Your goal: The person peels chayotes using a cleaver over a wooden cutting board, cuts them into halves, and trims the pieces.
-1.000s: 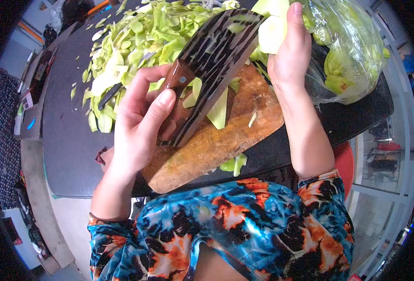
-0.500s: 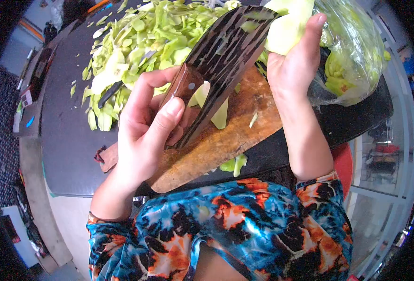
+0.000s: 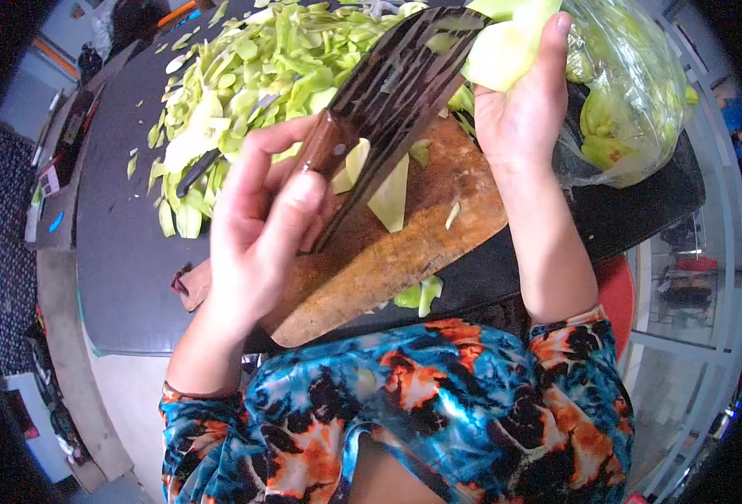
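Note:
My left hand grips the brown wooden handle of a broad, dark-bladed knife, its blade slanting up and to the right above the board. My right hand is closed round a peeled, pale green chayote piece, thumb along its right side. The blade's far end lies against or just beside the chayote; I cannot tell if it is cutting in. Below the knife, a wooden cutting board carries a few pale slices. Part of the board is hidden by my left hand and the blade.
A large heap of green slices covers the dark table at the back left, with a black handle poking out. To the right stands a clear plastic bag of whole green chayotes. Small scraps lie by the board's near edge.
The knife and my left hand have shifted slightly left and down. My right hand has moved a little left with the chayote, and both grips stay the same.

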{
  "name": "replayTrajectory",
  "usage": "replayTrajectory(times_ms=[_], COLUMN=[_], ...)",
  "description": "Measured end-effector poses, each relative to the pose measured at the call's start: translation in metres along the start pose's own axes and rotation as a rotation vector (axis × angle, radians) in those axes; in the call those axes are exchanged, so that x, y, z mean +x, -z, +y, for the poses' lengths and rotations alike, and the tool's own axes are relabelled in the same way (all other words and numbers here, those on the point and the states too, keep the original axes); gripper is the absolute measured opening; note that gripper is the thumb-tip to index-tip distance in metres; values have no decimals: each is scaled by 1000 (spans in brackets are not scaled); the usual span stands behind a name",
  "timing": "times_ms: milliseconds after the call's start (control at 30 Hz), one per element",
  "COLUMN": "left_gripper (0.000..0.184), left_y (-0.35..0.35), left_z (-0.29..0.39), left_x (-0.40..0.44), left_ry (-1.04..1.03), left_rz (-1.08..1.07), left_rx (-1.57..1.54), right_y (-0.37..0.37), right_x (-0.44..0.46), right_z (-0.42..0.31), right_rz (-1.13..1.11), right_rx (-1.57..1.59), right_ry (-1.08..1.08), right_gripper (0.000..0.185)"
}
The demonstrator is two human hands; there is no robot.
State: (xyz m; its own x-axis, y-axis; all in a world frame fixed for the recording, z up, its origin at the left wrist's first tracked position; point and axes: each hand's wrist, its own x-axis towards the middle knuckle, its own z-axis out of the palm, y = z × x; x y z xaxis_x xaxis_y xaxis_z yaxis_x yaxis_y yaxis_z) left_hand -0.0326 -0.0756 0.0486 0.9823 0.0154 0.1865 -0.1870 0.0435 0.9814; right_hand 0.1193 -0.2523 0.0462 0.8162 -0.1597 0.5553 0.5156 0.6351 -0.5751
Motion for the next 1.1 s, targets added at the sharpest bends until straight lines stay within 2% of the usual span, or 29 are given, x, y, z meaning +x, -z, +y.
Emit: replayTrajectory(times_ms=[167, 200, 267, 333, 367, 400, 467, 533, 600, 667, 800, 833, 967, 1100], left_gripper=[36, 36, 35, 35, 35, 36, 40, 43, 44, 41, 41, 43, 44, 43], left_y=[12, 13, 4, 8, 12, 15, 22, 22, 23, 18, 9, 7, 3, 0], left_z=[9, 11, 17, 19, 20, 20, 19, 16, 15, 18, 15, 16, 14, 14], left_x=[2, 2, 3, 2, 0, -1, -3, -1, 2, 5, 0, 0, 0, -5], left_ry=[-44, -23, -68, -67, -52, -36, -78, -313, -524, -640, -614, -635, -695, -636], left_rz=[20, 3, 127, 158, 164, 170, 96, 47, -64, -160, -234, -248, -259, -245], left_rx=[97, 78, 211, 239, 240, 240, 238, 492, 664, 704, 691, 721, 701, 724], right_y=[3, -3, -20, 32, 32, 40, 47, 0, -8, 6, -16, -11, 2, -8], right_x=[-4, -4, -4, 33, 38, 45, 46, 26, 23, 29, 11, 8, 16, 16], right_z=[-4, -4, -3, -8, -19, -26, -23, -32, -34, -29, -44, -52, -27, -37], right_rz=[8, 99, 282, 226, 294, 104, 291, 448, 429, 239, 272, 168, 195, 164], right_rx=[-60, -69, -85, 41, 38, 90, 154, -58, -89, 62, 71, 104, 108, 183], right_ry=[-98, -68, -10, -68, -53, -86, -119, -183, -205, -180, -383, -469, -202, -212], right_gripper=[55, 54, 51, 47, 43, 42, 43, 44, 45, 48, 54, 49, 46, 48])
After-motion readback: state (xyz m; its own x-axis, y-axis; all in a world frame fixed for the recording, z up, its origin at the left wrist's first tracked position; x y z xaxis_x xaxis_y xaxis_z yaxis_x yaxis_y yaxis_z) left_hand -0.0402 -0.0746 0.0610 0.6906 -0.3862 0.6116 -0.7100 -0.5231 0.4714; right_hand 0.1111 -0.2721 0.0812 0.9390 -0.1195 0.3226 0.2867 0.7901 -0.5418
